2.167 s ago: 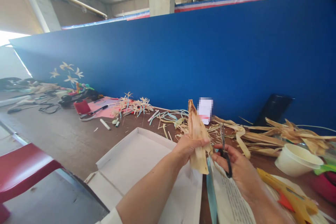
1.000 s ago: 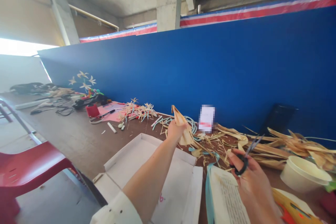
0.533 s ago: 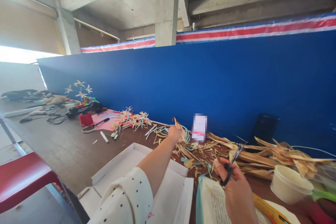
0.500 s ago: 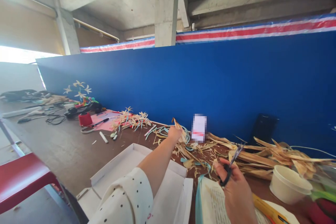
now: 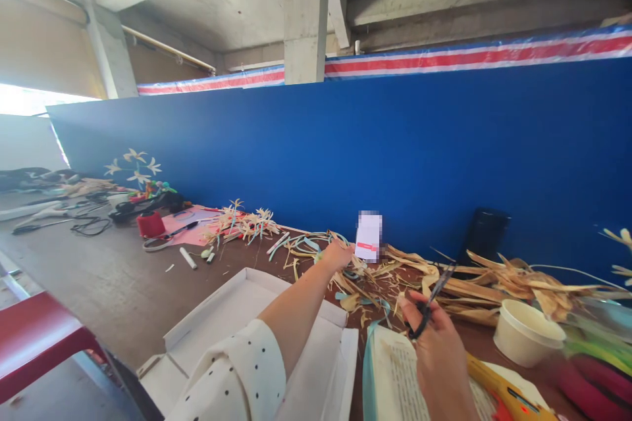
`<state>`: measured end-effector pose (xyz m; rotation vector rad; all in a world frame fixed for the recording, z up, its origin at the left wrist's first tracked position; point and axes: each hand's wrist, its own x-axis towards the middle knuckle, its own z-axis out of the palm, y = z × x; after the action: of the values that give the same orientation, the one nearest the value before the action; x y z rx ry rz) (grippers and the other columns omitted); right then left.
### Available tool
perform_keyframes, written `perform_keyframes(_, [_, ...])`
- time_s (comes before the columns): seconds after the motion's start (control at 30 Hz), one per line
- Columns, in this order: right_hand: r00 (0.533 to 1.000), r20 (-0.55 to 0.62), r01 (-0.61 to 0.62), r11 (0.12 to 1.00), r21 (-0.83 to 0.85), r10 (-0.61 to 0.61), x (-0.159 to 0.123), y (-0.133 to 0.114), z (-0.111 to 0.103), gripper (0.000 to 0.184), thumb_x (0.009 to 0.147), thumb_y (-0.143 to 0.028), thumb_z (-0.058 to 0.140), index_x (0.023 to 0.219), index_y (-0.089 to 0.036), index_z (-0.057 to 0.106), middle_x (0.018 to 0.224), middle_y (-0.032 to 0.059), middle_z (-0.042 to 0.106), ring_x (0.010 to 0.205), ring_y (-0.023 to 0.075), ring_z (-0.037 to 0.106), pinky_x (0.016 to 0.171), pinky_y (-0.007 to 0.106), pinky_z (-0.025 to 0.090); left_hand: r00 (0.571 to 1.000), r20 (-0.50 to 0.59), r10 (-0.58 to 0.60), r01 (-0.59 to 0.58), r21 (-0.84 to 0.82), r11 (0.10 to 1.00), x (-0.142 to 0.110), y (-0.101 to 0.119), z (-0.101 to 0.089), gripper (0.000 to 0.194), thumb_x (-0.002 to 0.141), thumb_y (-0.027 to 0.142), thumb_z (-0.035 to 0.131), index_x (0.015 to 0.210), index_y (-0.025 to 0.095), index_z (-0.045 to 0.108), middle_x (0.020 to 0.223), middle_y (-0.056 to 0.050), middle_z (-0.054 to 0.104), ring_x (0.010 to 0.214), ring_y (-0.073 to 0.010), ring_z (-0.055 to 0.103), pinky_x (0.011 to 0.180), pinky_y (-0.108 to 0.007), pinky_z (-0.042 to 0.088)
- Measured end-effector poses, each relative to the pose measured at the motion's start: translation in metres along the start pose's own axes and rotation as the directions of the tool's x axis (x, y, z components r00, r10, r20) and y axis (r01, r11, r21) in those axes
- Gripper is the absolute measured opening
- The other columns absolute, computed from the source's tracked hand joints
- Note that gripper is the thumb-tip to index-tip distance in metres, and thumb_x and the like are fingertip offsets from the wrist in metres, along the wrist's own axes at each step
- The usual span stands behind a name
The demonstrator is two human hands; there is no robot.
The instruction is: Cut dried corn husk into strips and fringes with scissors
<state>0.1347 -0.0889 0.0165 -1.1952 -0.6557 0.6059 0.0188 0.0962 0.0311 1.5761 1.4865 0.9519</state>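
Note:
My right hand (image 5: 437, 348) is closed round a pair of dark-handled scissors (image 5: 433, 299), blades pointing up and away. Under it lies an open book (image 5: 395, 368) with printed pages. My left hand (image 5: 338, 255) reaches down among tan dried husk strips (image 5: 372, 286) and light blue strips by the blue wall. Its fingers are mostly hidden, so what they hold cannot be made out. Longer dried husks (image 5: 474, 293) lie beyond the scissors. A yellow glue gun (image 5: 501, 388) rests beside my right wrist.
An open white box (image 5: 247, 302) lies under my left forearm. To the right stands a cream paper tub (image 5: 528, 335). A white card (image 5: 368, 237) and a dark phone (image 5: 488, 233) lean against the blue wall (image 5: 419, 158). Husk flowers (image 5: 247, 223) lie to the left, near red tape (image 5: 151, 225).
My left hand has moved slightly right and down into the strips; the husk piece that stood up from it no longer shows. The scissors remain in my right hand. The view has shifted right.

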Motion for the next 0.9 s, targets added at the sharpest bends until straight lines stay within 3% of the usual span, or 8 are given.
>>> perform_keyframes(0.2, [1.000, -0.001, -0.024, 0.999, 0.027, 0.024, 0.004, 0.004, -0.001, 0.043, 0.054, -0.043, 0.077, 0.088, -0.022, 0.062, 0.059, -0.0027, 0.060, 0.047, 0.0134, 0.052, 0.040, 0.025, 0.039, 0.989, 0.064, 0.131, -0.142, 0.239, 0.961, -0.012, -0.002, -0.005, 0.034, 0.079, 0.044, 0.049, 0.090, 0.015, 0.063, 0.095, -0.019, 0.064, 0.098, -0.0299, 0.058, 0.085, -0.036, 0.039])
perform_keyframes(0.33, [0.999, 0.000, -0.050, 0.998, 0.048, 0.050, 0.005, 0.005, -0.002, 0.042, 0.053, -0.043, 0.077, 0.085, -0.021, 0.061, 0.055, -0.0037, 0.058, 0.047, 0.0136, 0.052, 0.040, 0.025, 0.037, 0.976, -0.008, 0.216, -0.201, 0.331, 0.922, -0.029, 0.004, -0.011, 0.035, 0.083, 0.041, 0.042, 0.092, 0.015, 0.064, 0.110, -0.021, 0.056, 0.106, -0.0311, 0.052, 0.093, -0.040, 0.032])
perform_keyframes(0.43, [0.997, 0.013, -0.075, 0.994, 0.075, 0.074, 0.005, 0.004, -0.003, 0.043, 0.054, -0.041, 0.077, 0.087, -0.021, 0.061, 0.056, -0.0043, 0.057, 0.047, 0.0122, 0.051, 0.039, 0.023, 0.035, 0.952, -0.065, 0.298, -0.259, 0.343, 0.903, -0.051, 0.012, -0.013, 0.033, 0.085, 0.037, 0.040, 0.103, 0.021, 0.063, 0.115, -0.014, 0.053, 0.108, -0.0258, 0.050, 0.094, -0.034, 0.032])
perform_keyframes(0.5, [0.995, 0.033, -0.095, 0.990, 0.103, 0.092, 0.004, 0.002, -0.002, 0.042, 0.055, -0.039, 0.077, 0.090, -0.021, 0.061, 0.058, -0.0047, 0.057, 0.047, 0.0106, 0.049, 0.039, 0.021, 0.033, 0.912, -0.050, 0.408, -0.384, 0.251, 0.889, -0.071, 0.015, -0.010, 0.028, 0.082, 0.033, 0.046, 0.099, 0.023, 0.065, 0.105, -0.010, 0.058, 0.094, -0.0212, 0.055, 0.086, -0.030, 0.038])
perform_keyframes(0.57, [0.993, 0.056, -0.114, 0.984, 0.137, 0.107, 0.002, -0.001, -0.001, 0.041, 0.057, -0.037, 0.077, 0.091, -0.021, 0.060, 0.060, -0.0052, 0.056, 0.048, 0.0090, 0.048, 0.040, 0.019, 0.033, 0.916, 0.062, 0.397, -0.401, 0.055, 0.915, -0.093, 0.014, -0.005, 0.025, 0.081, 0.036, 0.047, 0.086, 0.022, 0.067, 0.084, -0.005, 0.063, 0.077, -0.0175, 0.057, 0.073, -0.027, 0.041])
perform_keyframes(0.67, [0.989, 0.078, -0.138, 0.976, 0.169, 0.126, 0.000, -0.004, 0.001, 0.037, 0.060, -0.035, 0.076, 0.091, -0.022, 0.060, 0.061, -0.0059, 0.055, 0.049, 0.0075, 0.047, 0.042, 0.018, 0.034, 0.930, 0.175, 0.323, -0.274, -0.256, 0.927, -0.120, 0.007, 0.006, 0.025, 0.077, 0.039, 0.053, 0.079, 0.018, 0.065, 0.071, -0.003, 0.062, 0.065, -0.0138, 0.054, 0.060, -0.023, 0.039])
perform_keyframes(0.77, [0.989, 0.081, -0.135, 0.977, 0.167, 0.123, 0.000, -0.002, 0.001, 0.037, 0.061, -0.034, 0.075, 0.093, -0.023, 0.060, 0.064, -0.0056, 0.058, 0.052, 0.0080, 0.049, 0.044, 0.019, 0.036, 0.954, 0.194, 0.230, -0.121, -0.452, 0.884, -0.136, 0.000, 0.014, 0.026, 0.071, 0.040, 0.061, 0.078, 0.015, 0.062, 0.064, -0.001, 0.058, 0.055, -0.0099, 0.049, 0.053, -0.021, 0.036])
perform_keyframes(0.9, [0.991, 0.087, -0.112, 0.985, 0.130, 0.101, 0.002, 0.004, 0.000, 0.041, 0.059, -0.033, 0.076, 0.096, -0.022, 0.061, 0.066, -0.0050, 0.061, 0.051, 0.0092, 0.051, 0.046, 0.021, 0.038, 0.924, 0.282, 0.260, -0.051, -0.582, 0.812, -0.142, -0.006, 0.018, 0.033, 0.065, 0.039, 0.068, 0.082, 0.012, 0.058, 0.070, -0.002, 0.060, 0.059, -0.0098, 0.052, 0.054, -0.021, 0.040])
